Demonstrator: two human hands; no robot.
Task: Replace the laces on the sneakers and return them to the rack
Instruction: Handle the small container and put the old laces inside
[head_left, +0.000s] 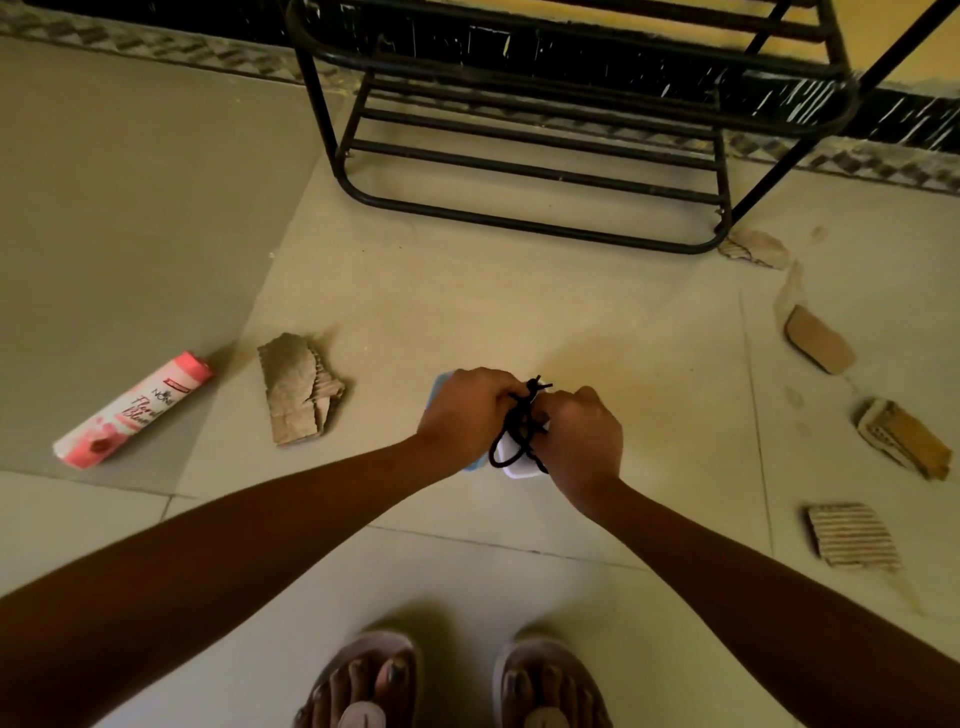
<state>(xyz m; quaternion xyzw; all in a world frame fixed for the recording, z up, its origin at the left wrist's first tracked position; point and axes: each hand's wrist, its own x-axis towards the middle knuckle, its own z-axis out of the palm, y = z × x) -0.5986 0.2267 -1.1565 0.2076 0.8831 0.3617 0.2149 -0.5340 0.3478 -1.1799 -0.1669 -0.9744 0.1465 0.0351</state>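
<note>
Both grips closed. Left hand (467, 410) curls over the top of the sneaker (514, 470) and holds it. Right hand (582, 436) touches it from the other side and pinches the black lace (522, 421), which loops between the two hands. Sneaker mostly hidden, held low over the floor (467, 291). Both forearms extended forward and down, converging. Rack (519, 171) stands beyond the hands, well apart. Cardboard scrap (298, 389) and pink tube (132, 410) lie to the left.

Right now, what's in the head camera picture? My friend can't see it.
A person's left hand and right hand pinch a black lace on a white and blue sneaker. A black metal shoe rack stands ahead on the tiled floor, with a pink bottle and cardboard scraps lying around.
</note>
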